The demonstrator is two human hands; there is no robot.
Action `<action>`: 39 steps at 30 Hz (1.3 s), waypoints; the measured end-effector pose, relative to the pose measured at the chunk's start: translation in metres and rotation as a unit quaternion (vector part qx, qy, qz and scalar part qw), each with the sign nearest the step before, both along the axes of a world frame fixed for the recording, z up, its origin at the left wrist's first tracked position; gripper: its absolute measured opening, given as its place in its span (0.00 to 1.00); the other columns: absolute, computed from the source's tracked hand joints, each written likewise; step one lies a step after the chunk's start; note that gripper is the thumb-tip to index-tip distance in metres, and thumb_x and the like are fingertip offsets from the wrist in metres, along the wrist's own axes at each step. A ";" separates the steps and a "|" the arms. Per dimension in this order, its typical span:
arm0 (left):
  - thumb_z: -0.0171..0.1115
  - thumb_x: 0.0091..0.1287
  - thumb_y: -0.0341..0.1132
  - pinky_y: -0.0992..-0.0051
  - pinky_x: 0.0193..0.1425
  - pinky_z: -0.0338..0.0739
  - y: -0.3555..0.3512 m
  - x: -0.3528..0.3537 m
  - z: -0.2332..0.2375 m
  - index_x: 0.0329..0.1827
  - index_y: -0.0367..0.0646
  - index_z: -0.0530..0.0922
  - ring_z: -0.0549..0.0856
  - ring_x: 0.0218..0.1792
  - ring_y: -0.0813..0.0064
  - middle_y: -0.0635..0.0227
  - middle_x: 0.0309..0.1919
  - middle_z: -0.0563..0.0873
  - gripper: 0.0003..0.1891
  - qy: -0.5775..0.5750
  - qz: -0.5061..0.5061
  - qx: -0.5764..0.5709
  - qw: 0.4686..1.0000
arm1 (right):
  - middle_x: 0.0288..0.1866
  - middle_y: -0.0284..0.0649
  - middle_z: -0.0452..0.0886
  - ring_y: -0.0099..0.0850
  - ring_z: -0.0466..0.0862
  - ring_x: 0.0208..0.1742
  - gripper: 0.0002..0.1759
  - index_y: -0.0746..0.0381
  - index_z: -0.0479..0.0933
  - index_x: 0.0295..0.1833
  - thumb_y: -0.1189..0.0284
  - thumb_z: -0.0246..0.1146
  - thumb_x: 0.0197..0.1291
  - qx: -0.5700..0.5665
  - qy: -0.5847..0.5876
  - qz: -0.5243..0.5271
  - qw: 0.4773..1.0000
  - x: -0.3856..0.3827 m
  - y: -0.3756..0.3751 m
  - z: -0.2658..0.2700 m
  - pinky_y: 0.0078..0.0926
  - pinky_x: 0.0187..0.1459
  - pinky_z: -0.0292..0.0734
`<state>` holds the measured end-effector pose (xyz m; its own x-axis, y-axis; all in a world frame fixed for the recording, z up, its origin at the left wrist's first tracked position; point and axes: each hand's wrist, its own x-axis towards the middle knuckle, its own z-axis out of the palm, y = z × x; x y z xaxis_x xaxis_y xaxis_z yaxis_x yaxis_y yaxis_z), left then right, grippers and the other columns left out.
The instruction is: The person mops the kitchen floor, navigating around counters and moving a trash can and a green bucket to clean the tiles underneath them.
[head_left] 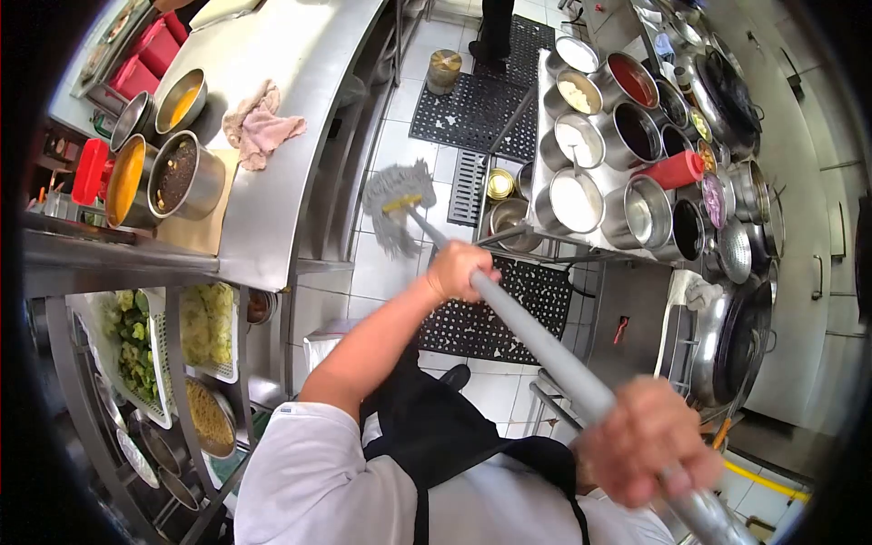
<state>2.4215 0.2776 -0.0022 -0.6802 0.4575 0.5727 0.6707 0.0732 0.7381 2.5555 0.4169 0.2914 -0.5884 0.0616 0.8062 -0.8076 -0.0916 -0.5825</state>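
A long grey mop handle (536,338) runs from the lower right up to a grey string mop head (396,202) with a yellow clamp, which lies on the white tiled floor (380,272). My left hand (463,271) is wrapped round the handle's middle. Nearer the camera, my right hand (656,442) grips the upper part of the handle; it is slightly blurred. The mop head is left of a floor drain grate (466,187).
Black perforated mats (495,311) lie on the floor. A steel counter (263,195) with bowls and a pink cloth (261,127) stands left. Pots (578,202) fill the right-hand table. A tub (443,73) and another person's dark-clad leg (496,32) are ahead.
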 end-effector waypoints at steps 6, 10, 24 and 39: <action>0.67 0.56 0.32 0.56 0.50 0.75 -0.053 -0.068 -0.091 0.25 0.45 0.75 0.82 0.42 0.53 0.59 0.31 0.83 0.08 -0.107 0.099 -0.265 0.953 | 0.30 0.46 0.82 0.34 0.84 0.30 0.07 0.68 0.75 0.39 0.85 0.58 0.55 0.073 -0.225 -0.119 0.964 0.012 -0.032 -0.146 0.43 0.39 0.82; 0.69 0.58 0.38 0.51 0.73 0.63 -0.057 -0.037 -0.098 0.34 0.45 0.79 0.76 0.64 0.47 0.57 0.45 0.85 0.08 -0.143 0.211 -0.348 0.902 | 0.30 0.44 0.83 0.37 0.86 0.35 0.05 0.67 0.81 0.37 0.83 0.65 0.53 0.172 -0.252 -0.101 0.947 0.031 -0.032 -0.167 0.40 0.55 0.80; 0.76 0.54 0.40 0.63 0.23 0.69 0.080 0.175 0.030 0.14 0.44 0.69 0.77 0.17 0.55 0.59 0.14 0.75 0.22 -0.126 -0.073 -0.045 0.988 | 0.20 0.36 0.78 0.31 0.80 0.20 0.07 0.62 0.75 0.37 0.75 0.68 0.58 0.056 -0.050 0.078 0.994 0.161 0.075 0.036 0.32 0.27 0.82; 0.71 0.53 0.34 0.55 0.49 0.75 0.090 0.061 -0.066 0.29 0.42 0.72 0.80 0.37 0.51 0.57 0.29 0.80 0.13 -0.131 0.189 -0.063 0.971 | 0.18 0.38 0.73 0.30 0.73 0.18 0.02 0.68 0.75 0.28 0.81 0.62 0.50 0.129 -0.124 -0.090 0.980 0.094 0.038 -0.066 0.31 0.27 0.75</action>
<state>2.4827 0.3673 -0.0683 -0.9281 0.2009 0.3135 0.3687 0.3783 0.8491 2.6490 0.4547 0.2256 -0.7669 -0.0053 0.6418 -0.6277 0.2147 -0.7482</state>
